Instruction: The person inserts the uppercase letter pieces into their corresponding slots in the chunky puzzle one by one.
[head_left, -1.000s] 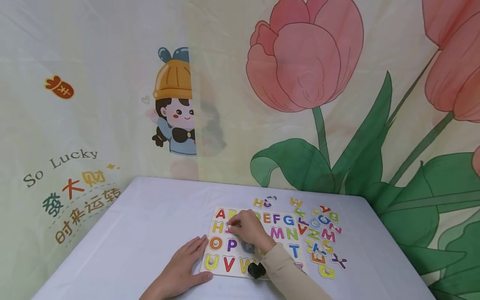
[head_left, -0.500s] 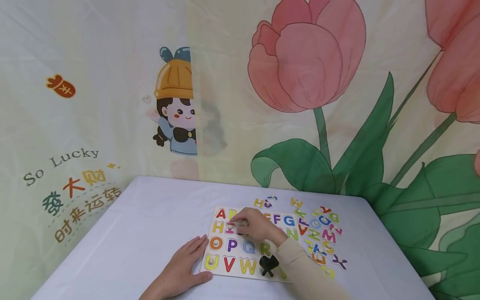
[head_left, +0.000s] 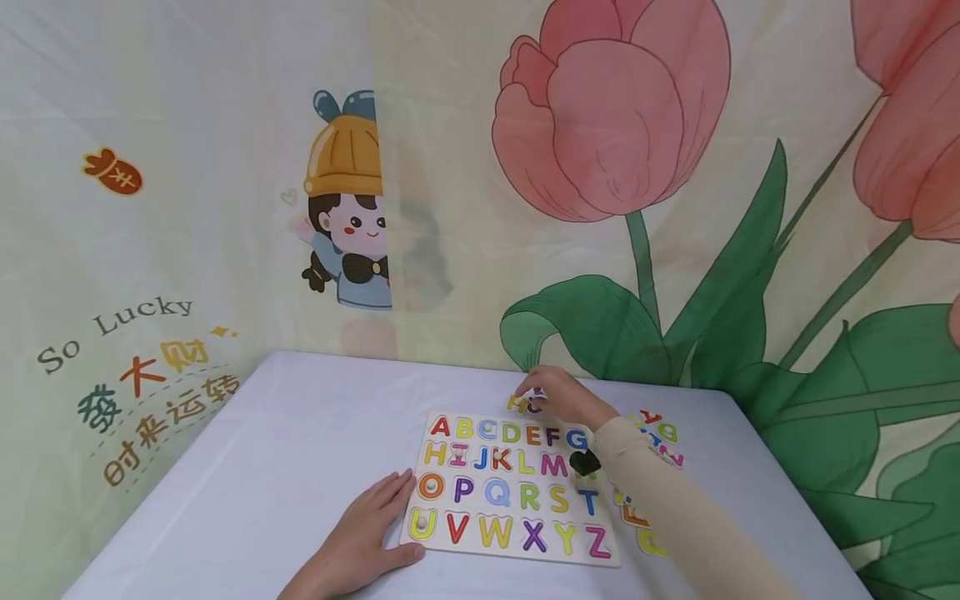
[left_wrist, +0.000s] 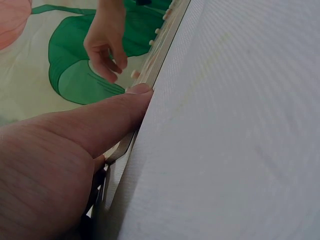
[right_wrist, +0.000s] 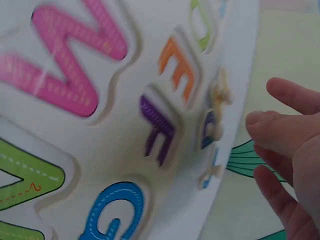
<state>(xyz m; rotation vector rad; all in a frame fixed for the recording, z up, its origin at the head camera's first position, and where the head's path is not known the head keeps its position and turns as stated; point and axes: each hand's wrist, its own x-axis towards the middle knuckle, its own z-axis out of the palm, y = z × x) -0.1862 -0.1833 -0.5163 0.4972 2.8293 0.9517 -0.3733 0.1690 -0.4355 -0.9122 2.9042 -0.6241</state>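
Note:
A wooden alphabet puzzle board (head_left: 517, 557) lies on the white table. My left hand (head_left: 363, 529) rests flat beside it, fingertips and thumb at its left edge; in the left wrist view the thumb (left_wrist: 115, 115) lies along that edge. Beyond the back edge, my right hand (head_left: 566, 396) hovers over loose letter pieces, fingers parted and holding nothing. Below those fingers, the right wrist view shows a yellow H piece (right_wrist: 219, 97), a purple piece (right_wrist: 206, 131) and a blue piece (right_wrist: 210, 175), each with a knob. Knobbed I (head_left: 457, 456), O (head_left: 431, 487) and U (head_left: 422, 525) pieces sit in the board.
More loose letters, including a green D (head_left: 667, 433) and a red A (head_left: 649, 417), lie right of the board, several of them hidden by the right sleeve (head_left: 675, 508). A printed curtain (head_left: 450, 208) hangs behind the table's back edge.
My right hand has let go of the I piece in the second row and moved back and right, over the loose letters behind the board. The left hand has stayed in place.

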